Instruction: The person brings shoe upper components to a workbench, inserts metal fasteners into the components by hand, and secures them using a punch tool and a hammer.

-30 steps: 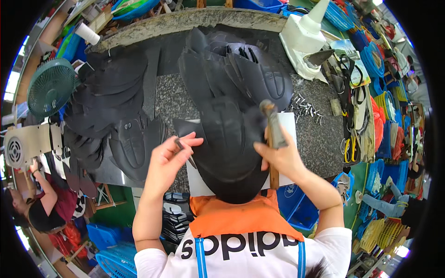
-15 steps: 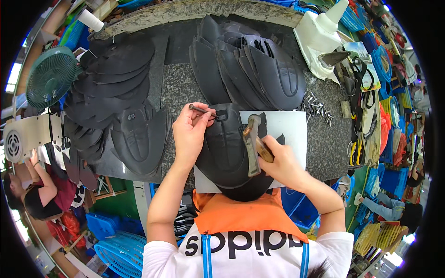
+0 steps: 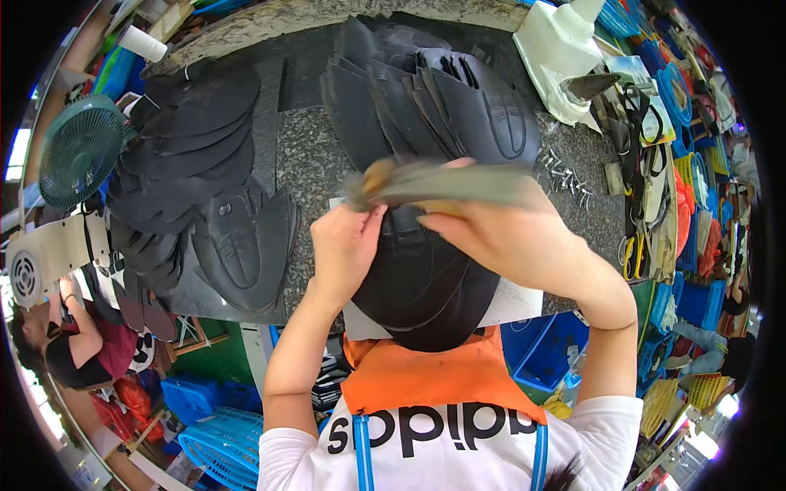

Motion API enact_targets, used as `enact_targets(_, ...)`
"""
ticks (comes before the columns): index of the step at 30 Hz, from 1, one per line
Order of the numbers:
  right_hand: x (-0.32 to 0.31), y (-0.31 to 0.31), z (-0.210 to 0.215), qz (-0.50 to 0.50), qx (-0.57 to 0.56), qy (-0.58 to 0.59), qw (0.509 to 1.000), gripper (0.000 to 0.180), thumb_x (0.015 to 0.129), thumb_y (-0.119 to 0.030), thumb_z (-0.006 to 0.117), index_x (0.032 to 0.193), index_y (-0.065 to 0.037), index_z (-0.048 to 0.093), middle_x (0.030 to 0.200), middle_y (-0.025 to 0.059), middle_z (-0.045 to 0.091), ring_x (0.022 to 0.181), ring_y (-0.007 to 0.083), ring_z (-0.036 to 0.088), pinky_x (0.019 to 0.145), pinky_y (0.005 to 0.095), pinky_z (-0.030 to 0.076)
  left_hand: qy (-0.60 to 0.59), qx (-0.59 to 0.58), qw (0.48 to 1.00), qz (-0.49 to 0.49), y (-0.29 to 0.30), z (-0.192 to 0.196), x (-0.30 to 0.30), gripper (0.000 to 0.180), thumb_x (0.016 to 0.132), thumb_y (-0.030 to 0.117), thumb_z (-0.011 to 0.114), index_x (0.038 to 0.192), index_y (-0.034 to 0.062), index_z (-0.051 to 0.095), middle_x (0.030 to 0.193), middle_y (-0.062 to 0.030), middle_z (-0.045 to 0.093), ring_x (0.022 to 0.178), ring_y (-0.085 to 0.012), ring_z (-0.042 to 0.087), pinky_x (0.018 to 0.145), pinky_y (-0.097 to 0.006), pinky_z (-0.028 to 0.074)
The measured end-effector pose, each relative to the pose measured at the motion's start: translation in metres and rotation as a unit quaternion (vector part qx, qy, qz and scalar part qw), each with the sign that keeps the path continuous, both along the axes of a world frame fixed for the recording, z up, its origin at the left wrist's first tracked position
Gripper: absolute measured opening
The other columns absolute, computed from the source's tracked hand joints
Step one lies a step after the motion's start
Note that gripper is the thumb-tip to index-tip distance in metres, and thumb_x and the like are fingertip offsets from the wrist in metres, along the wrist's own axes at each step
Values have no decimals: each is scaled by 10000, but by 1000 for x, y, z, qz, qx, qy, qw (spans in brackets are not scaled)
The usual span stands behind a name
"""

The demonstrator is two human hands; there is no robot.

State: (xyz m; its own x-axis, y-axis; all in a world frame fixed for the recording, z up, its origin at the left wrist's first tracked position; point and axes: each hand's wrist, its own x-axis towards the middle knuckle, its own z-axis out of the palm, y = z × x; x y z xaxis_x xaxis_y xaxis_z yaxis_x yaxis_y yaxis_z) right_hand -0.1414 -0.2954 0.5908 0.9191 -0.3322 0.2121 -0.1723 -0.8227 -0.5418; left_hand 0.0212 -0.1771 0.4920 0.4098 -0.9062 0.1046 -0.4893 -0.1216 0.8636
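My right hand is closed round a hammer, which is smeared by motion and lies across the view with its head over my left hand. My left hand stays pinched at the upper left of a black curved leather-like piece. The metal punch held in it half a second ago is hidden now behind the hammer. Under the black piece lies a pale board, with more black material at its near edge.
Stacks of black cut pieces lie at the left and at the back. Small metal rivets are scattered at the right, near a white glue bottle and yellow-handled scissors. A green fan and another person are at far left.
My right hand has lifted and swung the hammer up and leftward, from beside the black piece to over my left hand. The hammer now covers the punch. My left hand has moved down slightly.
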Motion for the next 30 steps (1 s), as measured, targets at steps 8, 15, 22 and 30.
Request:
enact_targets(8,-14,-7,30,-62,-22,-104,992,253,803,-107,660,1034,-12,625,868,107,636,752,242,614,704,314,481,335,-47,939,51,-9,-14,5,78,901,9,559,977,-7,570,884,-81,661,812,-132,646,751,-253,535)
enact_targets(15,-16,-1,19,-15,-87,36,995,190,793,-174,679,937,-85,593,752,72,627,629,229,621,528,334,481,-181,-21,983,-32,1,-9,-4,39,905,-9,537,927,-2,569,837,-80,658,793,-136,647,749,-279,529)
enact_targets(22,-81,-69,-77,-248,-160,69,953,420,737,-307,740,892,-36,458,1240,153,557,767,312,652,577,375,521,-17,-13,988,-152,43,1,-35,63,839,-2,601,868,52,588,1002,-142,651,1031,-223,625,1096,-484,260)
enact_targets(30,-65,-79,-94,-161,-146,139,966,522,659,-325,766,930,-27,435,1262,256,509,725,368,638,596,412,523,86,19,968,-237,73,1,-64,168,745,-47,657,842,84,620,940,-59,684,1105,-256,593,1129,-541,89)
